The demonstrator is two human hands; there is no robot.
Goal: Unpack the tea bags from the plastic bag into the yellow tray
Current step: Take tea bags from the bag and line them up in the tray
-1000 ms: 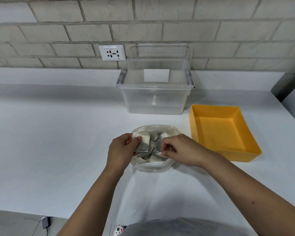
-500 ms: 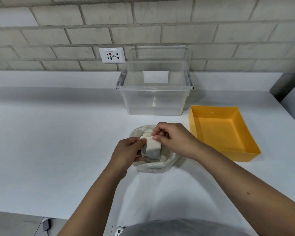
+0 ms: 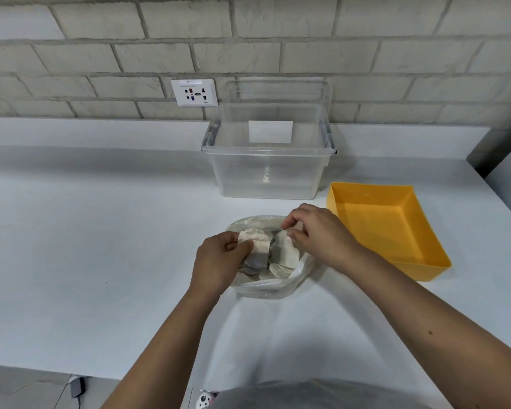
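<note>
— Entry one, the surface?
— White table (image 3: 71, 246), matte, with a raised white ledge along its back edge. Behind the ledge is a wall (image 3: 278, 39) of pale grey brick with lighter mortar lines. A white socket plate (image 3: 194, 93) is set in the brick just above the ledge.

— Containers standing on it?
— Clear plastic bin (image 3: 266, 175), open-topped, at the back by the ledge, with a white label (image 3: 270, 131) on its far side. Yellow tray (image 3: 390, 228), nearer and to the right of the bin, apart from it.

— The task's goods?
— Plastic bag (image 3: 266, 286), translucent, mouth open upward. It sits on the table in front of the bin, just left of the tray.

— Hands?
— Left hand (image 3: 216, 261): fingers curled round several tea bags (image 3: 255, 245), held at the bag's mouth. Right hand (image 3: 319, 231): thumb and forefinger pinch the top corner of one tea bag (image 3: 285, 249) that stands in the bag; the other fingers are loosely curled.

— Remainder?
— Small dark adapter (image 3: 77, 388) with a cable, on the floor (image 3: 18, 388) past the table's near edge, at left. A grey panel (image 3: 496, 149) stands at the far right; its kind cannot be told.
</note>
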